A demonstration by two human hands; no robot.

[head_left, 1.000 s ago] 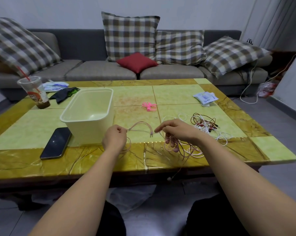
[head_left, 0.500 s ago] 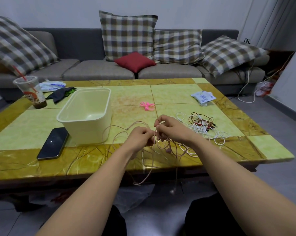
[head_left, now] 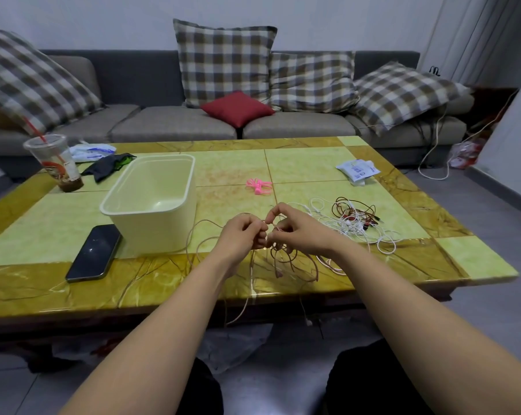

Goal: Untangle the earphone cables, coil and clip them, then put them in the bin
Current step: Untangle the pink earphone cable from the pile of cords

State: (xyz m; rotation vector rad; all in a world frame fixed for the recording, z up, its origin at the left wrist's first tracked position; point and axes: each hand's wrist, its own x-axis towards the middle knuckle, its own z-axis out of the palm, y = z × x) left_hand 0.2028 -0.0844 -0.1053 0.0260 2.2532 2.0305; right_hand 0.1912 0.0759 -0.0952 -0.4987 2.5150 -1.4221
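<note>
Two hands had been apart a second before, and now they were together near the middle of the table. The left hand had moved right, away from the bin, and met the right hand. Both pinched the thin pink earphone cable with curled fingers, and the knuckles touched. More of the cable was off the table than before, with loops hanging under the hands and one strand dropping over the near edge. The fingers hid the spot they pinched, and the low end of that strand was too hard to see. On the far left stood a drink cup, with a dark cloth beside it. A phone lay just left of the bin. A pink clip lay farther back, and a pile of white and red cables lay on the right, close to the right wrist.
</note>
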